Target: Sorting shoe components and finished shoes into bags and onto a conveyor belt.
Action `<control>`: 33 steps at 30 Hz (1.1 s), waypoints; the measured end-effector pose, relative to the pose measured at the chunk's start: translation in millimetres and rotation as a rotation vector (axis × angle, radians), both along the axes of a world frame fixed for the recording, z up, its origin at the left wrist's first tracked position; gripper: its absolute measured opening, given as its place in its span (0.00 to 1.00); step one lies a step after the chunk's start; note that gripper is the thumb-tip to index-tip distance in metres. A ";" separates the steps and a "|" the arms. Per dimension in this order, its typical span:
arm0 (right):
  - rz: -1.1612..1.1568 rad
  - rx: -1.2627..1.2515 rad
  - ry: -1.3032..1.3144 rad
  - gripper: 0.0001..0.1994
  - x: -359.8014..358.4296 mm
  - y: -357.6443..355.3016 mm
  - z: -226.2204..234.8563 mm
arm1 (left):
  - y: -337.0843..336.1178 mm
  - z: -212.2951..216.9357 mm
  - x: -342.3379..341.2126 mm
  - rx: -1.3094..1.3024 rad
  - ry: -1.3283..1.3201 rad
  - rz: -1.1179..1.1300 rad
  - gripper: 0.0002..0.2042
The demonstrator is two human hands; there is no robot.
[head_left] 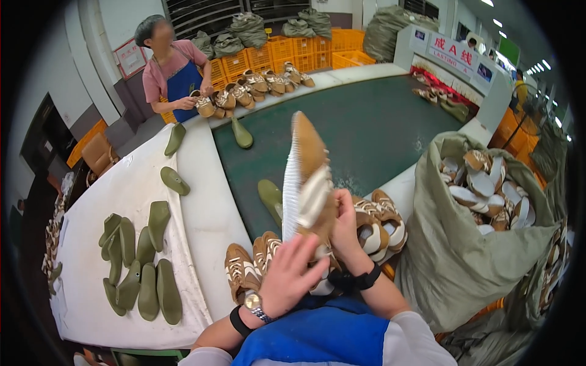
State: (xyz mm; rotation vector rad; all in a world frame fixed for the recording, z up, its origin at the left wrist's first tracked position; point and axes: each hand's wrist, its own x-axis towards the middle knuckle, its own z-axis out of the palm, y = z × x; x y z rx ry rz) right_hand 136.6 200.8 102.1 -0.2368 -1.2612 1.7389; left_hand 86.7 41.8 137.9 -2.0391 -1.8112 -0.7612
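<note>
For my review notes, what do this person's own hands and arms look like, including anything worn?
The left hand is bare, with a silver watch at the wrist and a black band just above it. The right hand is bare too, with a black wristband. Pale sleeves show higher up both arms.

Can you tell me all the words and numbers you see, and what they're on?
White sign beyond the green belt: big red lettering, clear, but I won't copy it out.
Little blue panels beside it: too small to read.
Red-edged wall notice: too blurred.
Silver watch: dial too small.
</note>
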 end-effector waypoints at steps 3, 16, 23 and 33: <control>0.223 -0.381 0.036 0.08 7.6 -2.9 3.0 | 1.5 -1.1 11.8 0.032 0.185 -0.001 0.13; 0.125 0.026 -0.305 0.19 5.2 -2.1 7.8 | 8.5 -0.4 -58.1 0.001 -0.071 0.189 0.22; -0.164 0.214 -0.586 0.13 75.0 29.2 -5.9 | 26.6 -97.7 -209.3 -0.149 -0.471 0.649 0.23; -0.519 0.194 -0.895 0.05 155.2 13.0 -5.7 | 127.7 -298.7 -361.8 -0.484 -0.689 0.946 0.35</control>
